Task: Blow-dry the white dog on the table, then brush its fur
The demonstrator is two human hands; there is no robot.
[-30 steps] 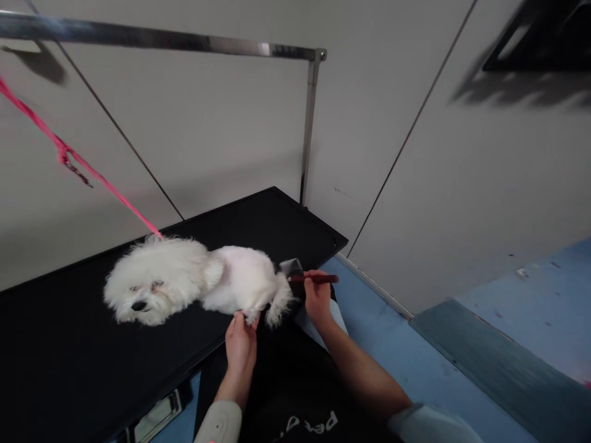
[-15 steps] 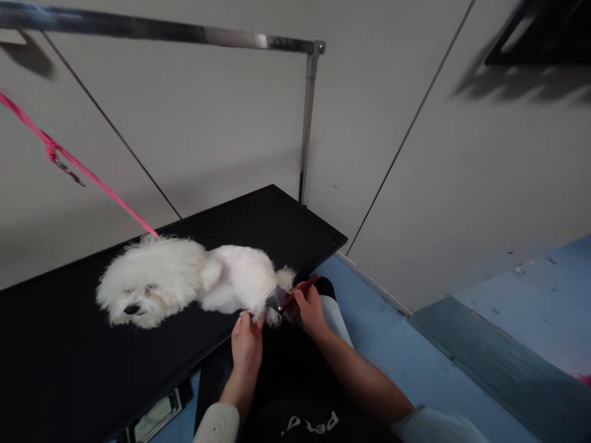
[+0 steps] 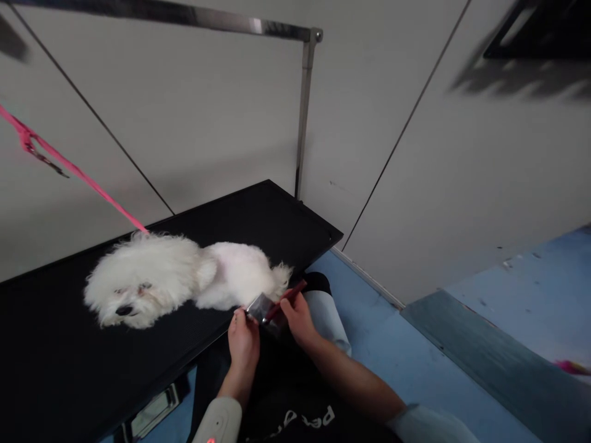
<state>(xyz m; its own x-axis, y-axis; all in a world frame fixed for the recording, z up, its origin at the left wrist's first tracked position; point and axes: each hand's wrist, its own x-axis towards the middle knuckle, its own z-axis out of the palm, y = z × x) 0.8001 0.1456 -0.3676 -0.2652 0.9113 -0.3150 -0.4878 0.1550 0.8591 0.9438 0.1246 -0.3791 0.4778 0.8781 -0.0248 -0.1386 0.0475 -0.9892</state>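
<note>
A fluffy white dog (image 3: 143, 277) with a closely clipped body lies on a black grooming table (image 3: 41, 344), its head to the left. Near the table's front edge, my left hand (image 3: 244, 341) is closed at the dog's hind leg; the brush partly hides the fingertips and the leg. My right hand (image 3: 300, 319) grips the dark red handle of a slicker brush (image 3: 286, 299). The brush's square metal head is against the lower hindquarters, right beside my left fingertips. Its bristle side is turned away from view.
A metal grooming arm (image 3: 302, 117) rises at the table's far end. From the upper left a pink leash (image 3: 92, 183) runs down to behind the dog's head. Below right are a blue floor (image 3: 378, 332) and a grey-green board (image 3: 489, 363). A black rack (image 3: 545, 31) hangs on the wall.
The brush head has moved left and slightly down, up to my left fingertips. The dog's dark-padded paw is now out of sight. The whole view has shifted slightly.
</note>
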